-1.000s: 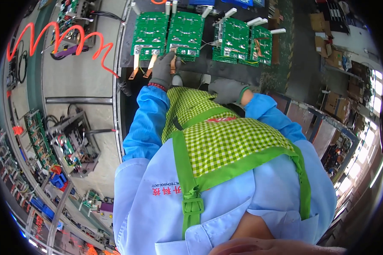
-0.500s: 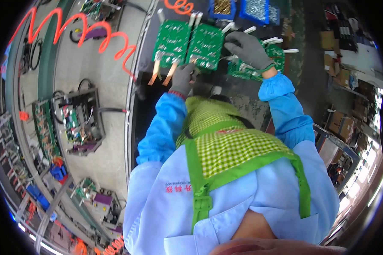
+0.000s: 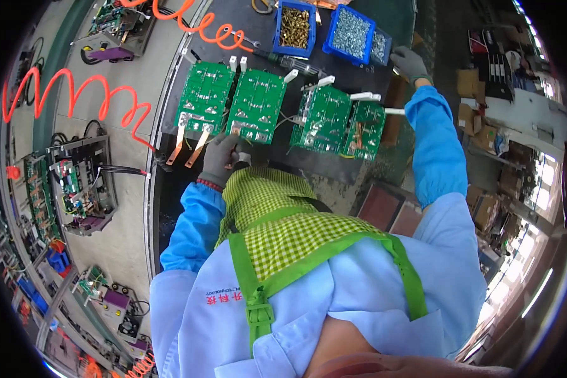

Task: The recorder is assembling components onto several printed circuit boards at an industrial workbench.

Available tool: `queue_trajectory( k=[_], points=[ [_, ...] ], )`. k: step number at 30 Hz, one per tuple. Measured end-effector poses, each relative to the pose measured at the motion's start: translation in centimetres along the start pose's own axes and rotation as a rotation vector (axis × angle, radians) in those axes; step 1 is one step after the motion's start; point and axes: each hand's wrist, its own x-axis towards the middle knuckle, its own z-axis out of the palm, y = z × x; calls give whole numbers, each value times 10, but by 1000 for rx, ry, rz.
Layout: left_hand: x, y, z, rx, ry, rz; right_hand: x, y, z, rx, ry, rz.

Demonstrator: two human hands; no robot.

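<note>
My left hand (image 3: 220, 157), in a grey glove, is closed at the near edge of the second green circuit board (image 3: 256, 104). What its fingers grip is too small to make out. Two copper strips (image 3: 196, 150) stick out from the near edge of the leftmost circuit board (image 3: 203, 94), beside that hand. My right hand (image 3: 412, 65), also gloved, is stretched far out to the right, fingers loosely bent and apart. It is beside a small translucent bin (image 3: 380, 48) of metal parts. Nothing shows in it.
Two more green boards (image 3: 324, 120) (image 3: 364, 132) with white posts lie to the right. Blue bins of brass-coloured fasteners (image 3: 294, 28) and silver fasteners (image 3: 351, 34) stand at the back. A screwdriver-like tool (image 3: 296, 65) lies before them. An orange coiled hose (image 3: 201, 25) hangs across the left.
My right hand has left the boards on the right and moved outward to the bins. My left hand stays at the second board's near edge. The view has shifted, showing more of the bins.
</note>
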Motion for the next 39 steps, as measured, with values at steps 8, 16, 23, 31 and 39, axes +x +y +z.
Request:
queue_trajectory(
  k=[8,16,23,31,39],
  points=[
    [11,23,0,-851,99,-782,90,51,72,-321,-259,-62],
    [20,33,7,-1044,197,-887,98,69,107,-265,-129,-110],
    [17,25,9,-1113,174,-840,104,82,96,-265,-97,-115],
    [13,17,8,-1159,185,-845,100,46,69,143,32,-248],
    [12,24,16,-1051,269,-837,108,-14,92,-137,-69,-416]
  ],
)
